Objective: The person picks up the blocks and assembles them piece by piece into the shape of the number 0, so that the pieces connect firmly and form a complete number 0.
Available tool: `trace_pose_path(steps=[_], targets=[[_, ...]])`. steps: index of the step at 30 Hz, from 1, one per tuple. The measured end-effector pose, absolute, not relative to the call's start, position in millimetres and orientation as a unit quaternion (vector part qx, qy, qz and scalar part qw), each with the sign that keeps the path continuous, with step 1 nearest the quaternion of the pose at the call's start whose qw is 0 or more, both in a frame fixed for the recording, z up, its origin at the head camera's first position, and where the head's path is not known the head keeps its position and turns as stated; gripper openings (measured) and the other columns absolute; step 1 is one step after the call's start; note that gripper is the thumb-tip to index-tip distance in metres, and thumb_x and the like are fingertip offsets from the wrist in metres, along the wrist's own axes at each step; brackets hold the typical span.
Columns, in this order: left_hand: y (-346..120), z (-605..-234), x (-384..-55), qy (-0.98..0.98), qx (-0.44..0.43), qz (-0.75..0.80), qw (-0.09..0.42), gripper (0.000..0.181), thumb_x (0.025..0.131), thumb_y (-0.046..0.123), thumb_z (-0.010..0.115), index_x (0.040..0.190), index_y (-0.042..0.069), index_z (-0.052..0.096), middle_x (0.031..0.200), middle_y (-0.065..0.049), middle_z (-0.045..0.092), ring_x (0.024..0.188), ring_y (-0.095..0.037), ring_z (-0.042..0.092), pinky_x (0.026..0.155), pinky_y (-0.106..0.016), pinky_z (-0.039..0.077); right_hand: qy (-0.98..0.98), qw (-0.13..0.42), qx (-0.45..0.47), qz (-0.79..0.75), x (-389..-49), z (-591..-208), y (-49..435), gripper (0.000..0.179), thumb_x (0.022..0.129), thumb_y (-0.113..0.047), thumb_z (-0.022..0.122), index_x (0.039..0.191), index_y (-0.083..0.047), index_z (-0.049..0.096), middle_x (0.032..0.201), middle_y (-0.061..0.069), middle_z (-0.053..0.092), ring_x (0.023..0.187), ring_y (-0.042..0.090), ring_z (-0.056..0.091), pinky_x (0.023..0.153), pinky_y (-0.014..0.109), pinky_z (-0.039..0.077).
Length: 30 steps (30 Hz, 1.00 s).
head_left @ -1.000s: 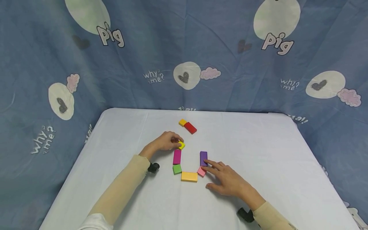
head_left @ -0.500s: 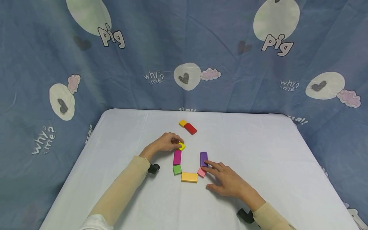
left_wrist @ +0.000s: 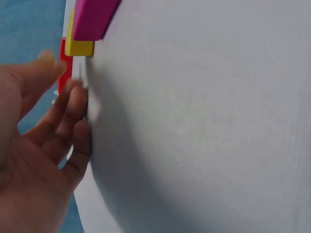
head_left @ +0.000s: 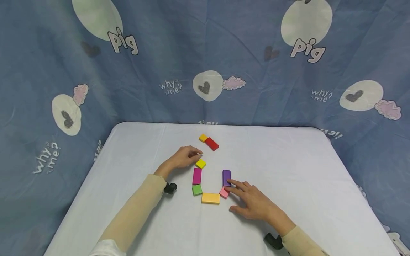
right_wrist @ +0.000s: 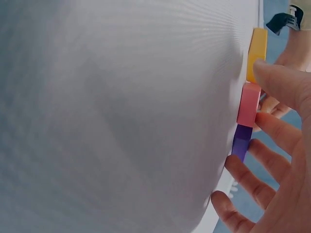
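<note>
Just beyond a magenta block (head_left: pixel 197 176) lies a small yellow block (head_left: pixel 201 163). My left hand (head_left: pixel 183 157) is beside the yellow block, fingers loosely bent and holding nothing; the left wrist view shows a gap between thumb and block. My right hand (head_left: pixel 254 202) has its fingers spread, with fingertips at a purple block (head_left: pixel 226 177) and a pink block (head_left: pixel 224 192). A green block (head_left: pixel 197 190) and an orange-yellow block (head_left: pixel 210 198) join the two sides into a U shape on the white cloth.
Farther back on the white table (head_left: pixel 288 160) lie a red block (head_left: pixel 211 144) and a small amber block (head_left: pixel 203 138), touching. A blue printed curtain (head_left: pixel 256 99) hangs behind the table. Each wrist wears a dark camera.
My left hand has let go of the yellow block and drawn slightly back and left from it. The right hand has stayed at the purple and pink blocks.
</note>
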<state>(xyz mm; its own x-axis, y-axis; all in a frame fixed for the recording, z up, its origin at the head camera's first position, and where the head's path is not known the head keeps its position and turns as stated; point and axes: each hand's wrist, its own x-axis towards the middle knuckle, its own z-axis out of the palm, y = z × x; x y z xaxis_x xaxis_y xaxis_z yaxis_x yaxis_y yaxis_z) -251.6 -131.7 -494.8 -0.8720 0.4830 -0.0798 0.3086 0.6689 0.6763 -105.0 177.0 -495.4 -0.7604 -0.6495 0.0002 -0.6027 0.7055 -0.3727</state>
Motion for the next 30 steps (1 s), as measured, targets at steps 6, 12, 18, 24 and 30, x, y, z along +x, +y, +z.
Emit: trace_pose_path(steps=[6,12,18,24,30], targets=[[-134,-494,-251,0.911,0.209,0.344,0.092,0.028,0.097,0.018,0.061,0.123,0.008,0.067,0.106,-0.006,0.062,0.095,-0.023,0.056,0.088,-0.038,0.048,0.921,0.060,-0.343,-0.177,-105,-495,176,0.066,0.089,-0.045,0.069,0.147,-0.026,0.046,0.152,0.005,0.039,0.126,0.026,0.048,0.097,0.050,0.045],[-139,-492,-238,0.905,0.228,0.351,0.080,0.029,0.096,0.018,0.062,0.123,0.007,0.067,0.109,-0.007,0.060,0.096,-0.021,0.057,0.086,-0.036,0.050,0.918,0.056,-0.347,-0.182,-106,-495,176,0.066,0.089,-0.045,0.069,0.147,-0.026,0.045,0.152,0.006,0.038,0.127,0.027,0.047,0.097,0.050,0.044],[-143,-493,-218,0.901,0.250,0.345,0.079,0.032,0.096,0.021,0.063,0.127,0.011,0.064,0.122,-0.006,0.056,0.105,-0.021,0.056,0.090,-0.040,0.049,0.918,0.047,-0.350,-0.181,-106,-495,177,0.066,0.088,-0.044,0.070,0.146,-0.024,0.047,0.151,0.006,0.040,0.125,0.026,0.048,0.095,0.049,0.045],[-144,-491,-201,0.909,0.257,0.314,0.093,0.038,0.095,0.030,0.066,0.130,0.016,0.063,0.133,-0.004,0.052,0.122,-0.025,0.051,0.102,-0.047,0.042,0.917,0.050,-0.353,-0.181,-106,-495,178,0.066,0.088,-0.044,0.069,0.147,-0.024,0.046,0.151,0.007,0.040,0.124,0.026,0.049,0.095,0.049,0.045],[-146,-490,-189,0.916,0.258,0.293,0.094,0.041,0.092,0.033,0.069,0.130,0.019,0.063,0.139,-0.003,0.049,0.130,-0.026,0.045,0.106,-0.049,0.037,0.917,0.048,-0.352,-0.183,-106,-496,177,0.066,0.088,-0.045,0.069,0.147,-0.025,0.046,0.151,0.006,0.040,0.124,0.026,0.049,0.095,0.050,0.046]])
